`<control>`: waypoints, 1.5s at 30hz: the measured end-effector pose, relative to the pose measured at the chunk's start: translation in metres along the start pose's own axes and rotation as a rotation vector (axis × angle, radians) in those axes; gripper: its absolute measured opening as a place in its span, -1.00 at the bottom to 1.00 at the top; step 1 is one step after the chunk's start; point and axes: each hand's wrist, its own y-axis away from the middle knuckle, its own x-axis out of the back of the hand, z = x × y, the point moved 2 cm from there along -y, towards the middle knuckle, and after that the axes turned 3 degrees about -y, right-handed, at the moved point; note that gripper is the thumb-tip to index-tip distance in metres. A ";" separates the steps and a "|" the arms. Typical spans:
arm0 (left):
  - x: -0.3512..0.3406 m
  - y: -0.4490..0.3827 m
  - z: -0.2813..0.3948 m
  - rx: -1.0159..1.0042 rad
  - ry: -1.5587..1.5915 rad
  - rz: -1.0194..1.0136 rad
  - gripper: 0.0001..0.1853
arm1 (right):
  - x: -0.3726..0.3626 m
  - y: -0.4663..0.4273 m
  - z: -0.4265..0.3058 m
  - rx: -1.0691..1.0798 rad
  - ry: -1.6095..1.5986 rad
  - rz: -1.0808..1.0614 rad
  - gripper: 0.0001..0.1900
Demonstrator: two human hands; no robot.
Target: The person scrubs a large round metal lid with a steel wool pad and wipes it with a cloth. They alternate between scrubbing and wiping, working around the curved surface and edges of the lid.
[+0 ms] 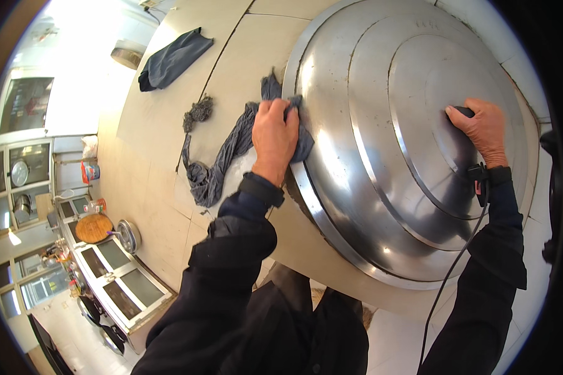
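Note:
A large domed metal lid (370, 140) with ringed steps lies over the tiled counter at the right. My right hand (483, 126) grips the dark knob (462, 112) on its top. At the lid's left rim, my left hand (276, 136) holds a bunched grey cloth (303, 140) against the metal. More of the crumpled cloth trails to the left over the tiles. A frayed dark grey scrubbing pad or wad (199, 112) lies left of it. Farther back on the counter is a folded dark cloth (176, 61).
A cable (445, 276) runs from my right wrist down past the lid. The tiled counter (155, 187) stretches left. Beyond it are a round wooden board (94, 228), stacked metal basins (129, 236), and white cabinets (122, 281) with glass panes.

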 end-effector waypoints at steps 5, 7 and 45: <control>0.025 0.088 0.028 0.142 0.075 0.002 -0.84 | -0.006 0.000 0.003 0.001 0.037 -0.023 -0.45; 0.033 0.125 0.044 0.200 0.098 -0.013 -0.83 | -0.009 -0.001 0.007 -0.026 0.022 -0.040 -0.43; -0.153 -0.278 0.025 -0.387 -0.027 -0.143 -0.76 | 0.000 -0.002 -0.002 0.125 -0.071 0.058 -0.54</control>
